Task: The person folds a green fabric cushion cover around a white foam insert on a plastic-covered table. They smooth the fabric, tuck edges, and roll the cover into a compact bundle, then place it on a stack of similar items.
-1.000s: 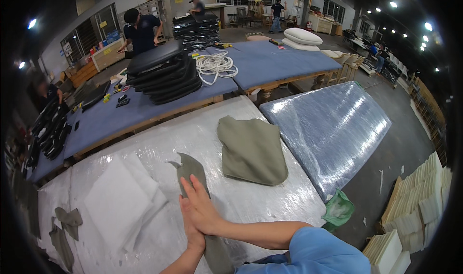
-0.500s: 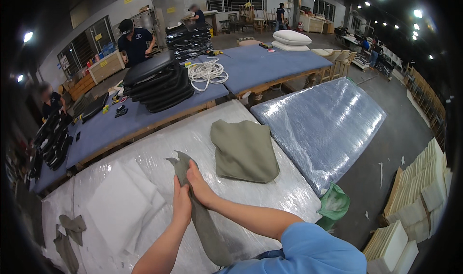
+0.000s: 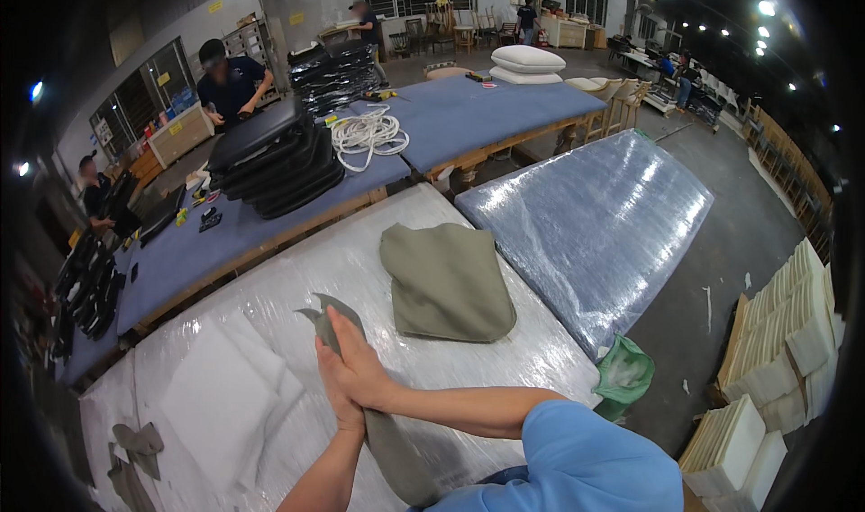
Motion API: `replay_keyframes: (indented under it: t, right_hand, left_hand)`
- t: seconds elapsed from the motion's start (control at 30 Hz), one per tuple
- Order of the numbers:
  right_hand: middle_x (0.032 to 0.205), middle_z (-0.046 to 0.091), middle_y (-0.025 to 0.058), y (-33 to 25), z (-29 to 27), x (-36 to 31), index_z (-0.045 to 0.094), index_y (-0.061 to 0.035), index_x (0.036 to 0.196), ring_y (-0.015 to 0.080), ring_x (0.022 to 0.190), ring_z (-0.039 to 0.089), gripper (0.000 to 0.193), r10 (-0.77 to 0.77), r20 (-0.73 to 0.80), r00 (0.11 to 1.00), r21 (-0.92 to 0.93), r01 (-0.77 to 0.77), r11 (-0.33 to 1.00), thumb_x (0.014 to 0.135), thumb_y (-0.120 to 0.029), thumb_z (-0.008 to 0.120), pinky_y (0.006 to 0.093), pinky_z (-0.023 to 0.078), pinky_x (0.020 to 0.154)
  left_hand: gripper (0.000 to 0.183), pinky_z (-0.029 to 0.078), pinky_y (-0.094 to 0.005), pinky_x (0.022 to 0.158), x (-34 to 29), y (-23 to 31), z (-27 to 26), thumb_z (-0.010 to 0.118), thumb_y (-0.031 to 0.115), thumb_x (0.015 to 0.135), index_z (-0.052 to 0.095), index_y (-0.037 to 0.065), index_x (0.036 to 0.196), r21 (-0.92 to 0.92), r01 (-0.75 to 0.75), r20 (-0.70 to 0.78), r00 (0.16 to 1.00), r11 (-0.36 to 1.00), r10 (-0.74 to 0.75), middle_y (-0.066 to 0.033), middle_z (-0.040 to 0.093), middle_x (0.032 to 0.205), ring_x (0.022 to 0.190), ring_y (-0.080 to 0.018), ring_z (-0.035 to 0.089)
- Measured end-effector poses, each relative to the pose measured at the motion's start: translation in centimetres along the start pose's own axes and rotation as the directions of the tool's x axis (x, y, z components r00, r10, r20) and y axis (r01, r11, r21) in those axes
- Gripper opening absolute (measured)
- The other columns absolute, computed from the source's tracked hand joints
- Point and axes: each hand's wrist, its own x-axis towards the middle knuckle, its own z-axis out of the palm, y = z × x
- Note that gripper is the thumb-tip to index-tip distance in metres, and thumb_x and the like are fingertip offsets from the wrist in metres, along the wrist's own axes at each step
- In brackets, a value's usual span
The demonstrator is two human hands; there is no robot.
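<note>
Left hand: the left hand [image 3: 332, 388] is pressed against the right, closed on the strip together with it; its palm side is hidden.
Right hand: the right hand [image 3: 362, 365] lies over the left, fingers extended away from the body, gripping the strip between the two.
Strip: the grey-green strip [image 3: 396, 462] runs through the grip, its forked end showing just beyond the fingertips and its long tail coming back toward the blue shirt [image 3: 599, 462].
Cloth: a folded grey-green cloth [image 3: 448, 282] lies near, to the right of the grip and farther out.
White sheets: a loose pile of white sheets [image 3: 221, 390] lies left of the grip.
Scraps: grey-green scraps [image 3: 137, 440] lie farther left.
Tabletop: a film-covered pale surface [image 3: 297, 282] spreads under the grip.
Bag: a green bag [image 3: 623, 375] sits well apart, right of the grip.
</note>
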Motion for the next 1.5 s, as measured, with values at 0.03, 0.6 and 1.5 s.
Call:
replay_keyframes:
  t: [0.03, 0.6, 1.5]
  right_hand:
    - [0.161, 0.033, 0.0278, -0.1, 0.4, -0.1, 0.020, 0.0033, 0.162, 0.0399, 0.152, 0.030, 0.069, -0.004, -0.008, 1.000, 0.003, 0.004, 1.000, 0.107, -0.031, 0.045, 0.0414, 0.023, 0.124]
    - [0.172, 0.015, 0.0166, -0.3, -0.7, -16.2, 0.016, 0.0037, 0.163, 0.0258, 0.160, 0.011, 0.075, 0.143, 0.263, 0.954, 0.413, -0.245, 0.877, 0.112, -0.048, 0.035, 0.0352, 0.008, 0.128]
    - [0.173, 0.007, 0.0218, -1.5, -1.9, -13.1, 0.008, 0.0081, 0.162, 0.0297, 0.161, 0.003, 0.072, 0.189, 0.379, 0.906, 0.269, -0.304, 0.914, 0.110, -0.030, 0.040, 0.0373, 0.005, 0.129]
  left_hand:
    - [0.070, 0.024, -0.0403, 0.124, 0.2, -0.2, -0.9, 0.039, 0.042, 0.109, 0.022, -0.001, 0.162, 0.043, -0.023, 0.013, 1.000, 0.999, 0.023, -0.0204, 0.031, 0.164, 0.152, -0.0317, 0.031]
    - [0.065, 0.053, -0.0395, 0.102, -22.4, 1.7, -4.1, 0.040, 0.057, 0.108, 0.039, 0.011, 0.154, -0.407, 0.566, 0.131, 0.813, 0.717, -0.567, -0.0114, 0.057, 0.139, 0.123, -0.0250, 0.061]
    - [0.076, 0.022, -0.0335, 0.124, -9.6, 8.6, -4.3, 0.044, 0.024, 0.105, 0.004, 0.003, 0.166, -0.508, 0.296, 0.112, 0.954, 0.809, -0.279, -0.0171, 0.014, 0.172, 0.155, -0.0255, 0.022]
